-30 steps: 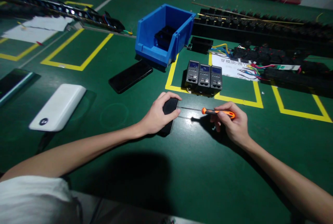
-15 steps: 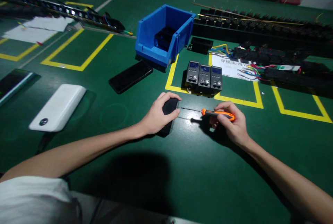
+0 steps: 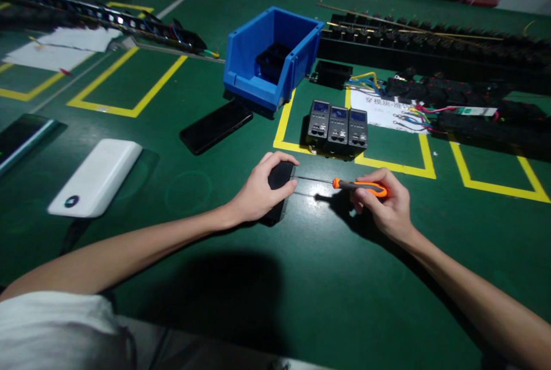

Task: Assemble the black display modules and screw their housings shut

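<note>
My left hand (image 3: 261,187) is wrapped around a small black box-shaped module (image 3: 280,176) on the green table, thumb on the near side and fingers over the far side. In my right hand (image 3: 386,202) is a screwdriver (image 3: 360,186) with an orange and dark grey handle, pinched between thumb and fingers. Its thin shaft lies nearly level and points left. The tip meets the module's right side, beside my left thumb; what it touches there is too small to make out.
Beyond my hands stand three grey modules (image 3: 338,126) with small screens. A blue bin (image 3: 253,86) holds black parts. Left lie a black phone (image 3: 216,127), a white power bank (image 3: 97,178) and another phone (image 3: 23,140). Wired black strips (image 3: 469,94) and a printed sheet (image 3: 373,112) occupy the right.
Fingers of my right hand have shifted slightly on the screwdriver handle. My left hand and the module stay almost where they were, and the tip remains at the module's side.
</note>
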A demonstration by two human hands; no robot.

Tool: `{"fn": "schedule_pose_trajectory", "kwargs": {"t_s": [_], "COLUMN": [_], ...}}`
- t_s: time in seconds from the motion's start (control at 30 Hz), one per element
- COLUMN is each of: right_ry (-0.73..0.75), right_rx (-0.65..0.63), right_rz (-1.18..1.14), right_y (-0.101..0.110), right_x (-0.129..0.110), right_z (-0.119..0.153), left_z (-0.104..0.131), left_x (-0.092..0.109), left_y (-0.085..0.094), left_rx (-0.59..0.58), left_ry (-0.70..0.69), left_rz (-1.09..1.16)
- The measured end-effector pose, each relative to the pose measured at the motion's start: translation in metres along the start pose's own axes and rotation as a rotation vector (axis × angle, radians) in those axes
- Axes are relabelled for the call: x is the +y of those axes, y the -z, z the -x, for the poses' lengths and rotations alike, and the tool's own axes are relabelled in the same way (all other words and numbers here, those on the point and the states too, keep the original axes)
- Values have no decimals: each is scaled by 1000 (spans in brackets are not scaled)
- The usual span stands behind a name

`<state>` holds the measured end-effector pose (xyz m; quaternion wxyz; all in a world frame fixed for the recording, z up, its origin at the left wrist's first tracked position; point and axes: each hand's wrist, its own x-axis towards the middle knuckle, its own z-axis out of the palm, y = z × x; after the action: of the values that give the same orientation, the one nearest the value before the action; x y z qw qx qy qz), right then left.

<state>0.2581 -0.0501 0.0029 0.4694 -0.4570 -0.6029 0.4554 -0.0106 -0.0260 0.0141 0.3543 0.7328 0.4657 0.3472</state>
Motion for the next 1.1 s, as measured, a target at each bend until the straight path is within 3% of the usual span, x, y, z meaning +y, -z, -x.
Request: {"fn": "schedule_pose_trajectory", "kwargs": {"t_s": [0.47, 0.8, 1.1], "right_ry": [-92, 90, 12], "right_rx": [-25, 15, 45], "right_rz": [27, 29, 6], "right_y": [-1, 1, -2], "right_x": [-2, 1, -2], "right_z": [-2, -1, 0], "left_z": [0, 0, -1], "left_x": [-2, -1, 1], "left_y": [0, -1, 0], "left_rx": [6, -3, -3], "left_ry": [-18, -16, -3], "left_rz": [-9, -9, -13]}}
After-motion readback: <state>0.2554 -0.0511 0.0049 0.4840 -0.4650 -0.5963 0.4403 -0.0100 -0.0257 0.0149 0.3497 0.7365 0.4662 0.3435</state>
